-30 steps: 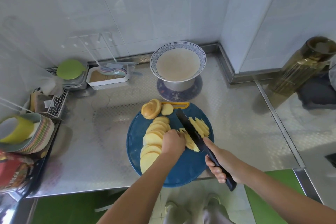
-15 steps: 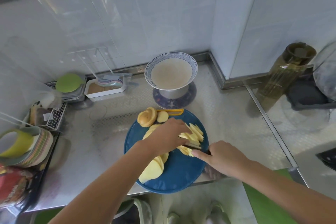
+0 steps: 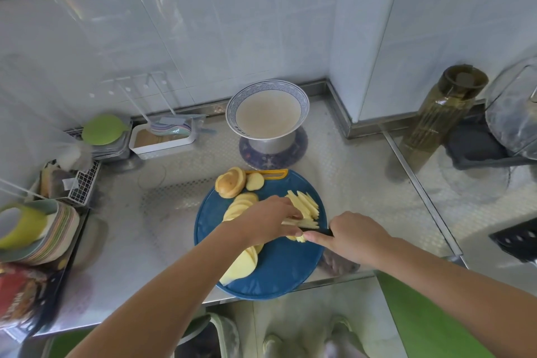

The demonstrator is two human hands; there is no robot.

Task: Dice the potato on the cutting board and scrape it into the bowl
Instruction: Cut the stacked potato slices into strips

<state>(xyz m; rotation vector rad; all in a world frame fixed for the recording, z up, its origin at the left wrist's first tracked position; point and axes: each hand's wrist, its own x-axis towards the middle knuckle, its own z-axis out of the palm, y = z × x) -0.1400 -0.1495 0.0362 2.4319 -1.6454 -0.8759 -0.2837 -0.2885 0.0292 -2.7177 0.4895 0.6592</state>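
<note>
Left hand (image 3: 267,221) palm-down atop potato strips (image 3: 305,204) (grip unclear)

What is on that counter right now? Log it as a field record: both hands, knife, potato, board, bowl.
left hand: holds the potato strips steady beside the blade
right hand: holds the knife, forefinger stretched along it
potato slices: uncut, fanned on the board's left side
cutting board: blue, round, at the counter's front edge
bowl: beyond the board, no potato pieces seen inside
dicing: not yet done, only strips and slices
</note>
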